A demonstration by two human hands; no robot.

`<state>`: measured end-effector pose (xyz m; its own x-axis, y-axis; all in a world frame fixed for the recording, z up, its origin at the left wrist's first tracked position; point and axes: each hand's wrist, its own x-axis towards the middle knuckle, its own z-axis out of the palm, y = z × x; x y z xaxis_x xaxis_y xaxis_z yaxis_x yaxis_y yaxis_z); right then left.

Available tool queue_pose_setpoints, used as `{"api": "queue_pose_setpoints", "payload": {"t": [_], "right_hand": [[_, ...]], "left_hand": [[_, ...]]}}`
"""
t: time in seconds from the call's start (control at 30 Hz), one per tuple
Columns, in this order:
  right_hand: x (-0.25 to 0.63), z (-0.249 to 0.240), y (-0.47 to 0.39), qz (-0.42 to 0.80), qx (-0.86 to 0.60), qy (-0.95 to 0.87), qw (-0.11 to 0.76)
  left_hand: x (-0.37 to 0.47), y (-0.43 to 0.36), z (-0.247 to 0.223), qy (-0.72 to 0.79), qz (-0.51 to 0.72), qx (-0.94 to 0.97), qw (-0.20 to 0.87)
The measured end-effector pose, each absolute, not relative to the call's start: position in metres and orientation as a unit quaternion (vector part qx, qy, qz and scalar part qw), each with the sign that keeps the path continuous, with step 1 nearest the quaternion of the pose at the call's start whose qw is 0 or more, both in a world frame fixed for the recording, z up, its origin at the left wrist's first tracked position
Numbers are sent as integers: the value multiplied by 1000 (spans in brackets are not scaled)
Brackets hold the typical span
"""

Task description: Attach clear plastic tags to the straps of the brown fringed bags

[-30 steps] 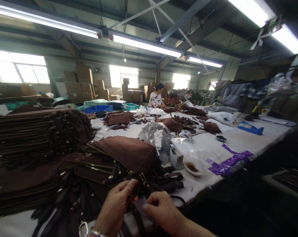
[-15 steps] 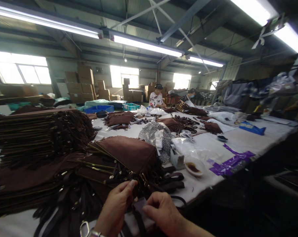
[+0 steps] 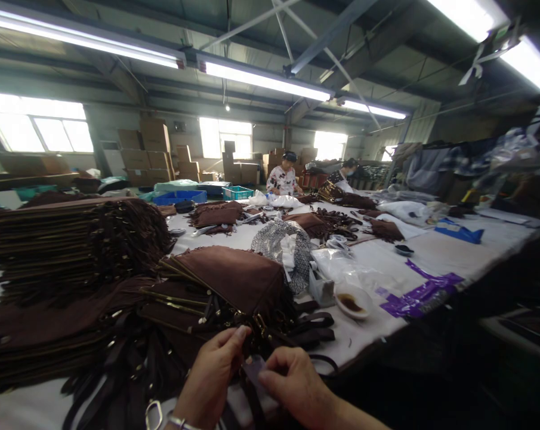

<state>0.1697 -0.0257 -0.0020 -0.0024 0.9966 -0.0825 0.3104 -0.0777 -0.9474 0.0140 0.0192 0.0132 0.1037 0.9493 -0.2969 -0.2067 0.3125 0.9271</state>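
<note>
Brown fringed bags (image 3: 234,275) with brass zips and clasps lie heaped in front of me. At their near edge my left hand (image 3: 216,370) is closed, thumb pressed to the fingers, by the dark straps and clasps; what it pinches is too small to tell. Just right of it, my right hand (image 3: 296,382) pinches a small translucent tag (image 3: 254,369). A dark strap (image 3: 252,400) hangs below the tag between my hands. At the lower left a metal clasp (image 3: 154,414) lies on the white table cover.
A tall stack of brown bags (image 3: 41,245) stands at the left. Beyond the heap are a patterned silver roll (image 3: 281,254), a dish of brown liquid (image 3: 352,303), a purple plastic bag (image 3: 422,292) and a blue holder (image 3: 458,230). Two people sit across the table.
My hands have hardly moved. The tag between them shows slightly more clearly. The person in the floral top across the table has shifted a little.
</note>
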Motion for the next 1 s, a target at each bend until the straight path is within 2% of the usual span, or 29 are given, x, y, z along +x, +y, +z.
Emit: {"api": "queue_pose_setpoints", "payload": {"t": [0.27, 0.5, 0.77, 0.87, 1.0], "right_hand": [[167, -5, -21, 460, -582, -529, 411], [159, -18, -5, 583, -532, -433, 436], [144, -18, 11, 537, -554, -458, 442], [141, -16, 15, 508, -556, -478, 453], [138, -16, 17, 536, -536, -459, 463]], "left_hand": [[15, 18, 6, 495, 447, 385, 638], [10, 17, 4, 489, 451, 341, 664], [-4, -1, -23, 459, 415, 288, 731], [-5, -1, -30, 479, 433, 302, 702], [-10, 10, -39, 539, 463, 326, 624]]}}
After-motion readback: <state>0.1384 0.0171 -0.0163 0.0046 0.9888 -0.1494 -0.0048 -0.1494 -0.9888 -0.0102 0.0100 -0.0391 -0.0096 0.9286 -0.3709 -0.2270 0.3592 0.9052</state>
